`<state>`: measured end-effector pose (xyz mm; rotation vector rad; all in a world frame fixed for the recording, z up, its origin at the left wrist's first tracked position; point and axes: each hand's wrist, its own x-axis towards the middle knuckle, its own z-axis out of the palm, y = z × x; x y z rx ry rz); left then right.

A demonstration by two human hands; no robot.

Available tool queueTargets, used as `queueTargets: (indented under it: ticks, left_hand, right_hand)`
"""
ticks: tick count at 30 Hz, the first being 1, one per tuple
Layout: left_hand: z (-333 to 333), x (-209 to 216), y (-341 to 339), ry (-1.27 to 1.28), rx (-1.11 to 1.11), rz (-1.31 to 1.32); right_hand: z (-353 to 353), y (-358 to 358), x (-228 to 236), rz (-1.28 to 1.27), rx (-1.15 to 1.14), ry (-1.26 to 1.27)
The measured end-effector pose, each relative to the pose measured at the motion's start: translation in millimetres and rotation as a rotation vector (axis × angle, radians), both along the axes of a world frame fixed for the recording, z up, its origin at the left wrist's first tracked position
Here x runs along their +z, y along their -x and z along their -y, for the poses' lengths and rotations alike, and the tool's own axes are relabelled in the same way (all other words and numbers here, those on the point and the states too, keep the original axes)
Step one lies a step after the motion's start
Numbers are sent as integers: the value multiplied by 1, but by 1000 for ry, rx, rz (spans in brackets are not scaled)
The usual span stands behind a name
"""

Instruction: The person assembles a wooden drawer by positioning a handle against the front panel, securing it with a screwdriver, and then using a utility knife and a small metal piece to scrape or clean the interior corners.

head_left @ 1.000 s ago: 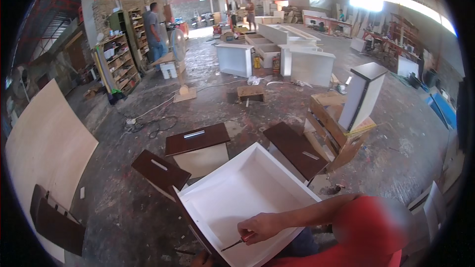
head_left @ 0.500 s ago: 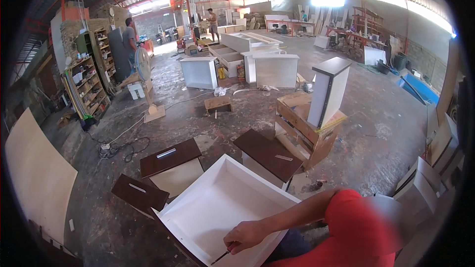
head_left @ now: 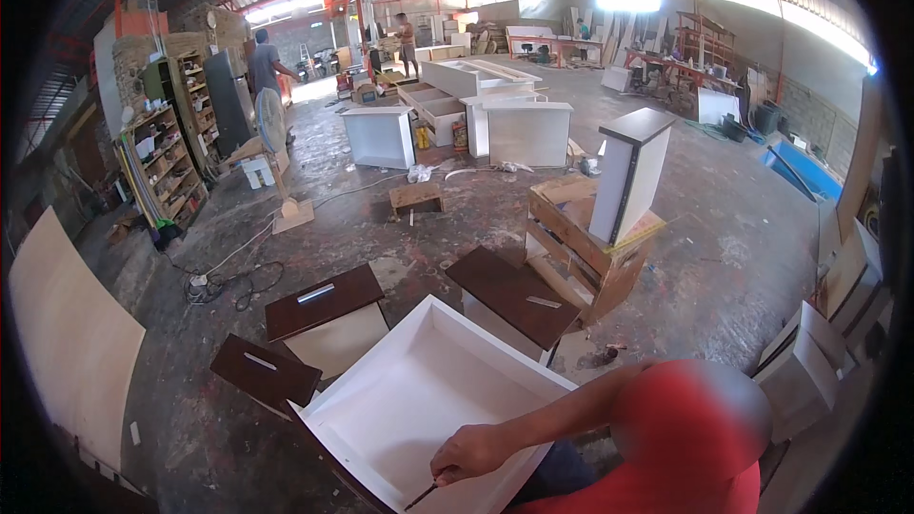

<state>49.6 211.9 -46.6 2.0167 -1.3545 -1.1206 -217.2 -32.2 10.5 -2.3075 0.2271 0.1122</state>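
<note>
My right hand (head_left: 468, 452) is closed around a slim screwdriver (head_left: 422, 496), its handle mostly hidden in the fingers. The dark shaft slants down to the left, and its tip is at the inner side of the drawer's front panel, near the lower edge of the picture. The white drawer box (head_left: 409, 390) lies open side up before me, with a dark brown front facing the lower left. My right forearm reaches in across the drawer's right wall, from a red sleeve. My left hand is out of sight.
Around the drawer stand dark-topped pieces: one with a metal handle (head_left: 315, 293), a smaller one (head_left: 264, 373) and another (head_left: 514, 297). A wooden crate (head_left: 590, 252) carries an upright drawer (head_left: 630, 176). Left are a fan (head_left: 271, 124), loose cable (head_left: 238, 284) and a plywood sheet (head_left: 71, 333). Other people stand farther back.
The view has shifted slightly. My right hand and the screwdriver stay nearly in place at the drawer front. Beyond the fan, a person has turned and holds an arm out to the right.
</note>
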Motion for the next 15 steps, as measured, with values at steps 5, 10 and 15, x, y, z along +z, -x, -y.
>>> queueTargets:
  ticks: [5,10,15]
  left_hand:
    - [-24,-85,-33,578,-457,700]
    - [-20,-68,-18,791,-558,937]
    - [-13,-36,-9,404,-297,556]
  right_hand:
    - [-4,-2,35,-40,6,-57]
    - [-4,-1,13,12,2,10]
    - [-8,2,37,-52,-9,9]
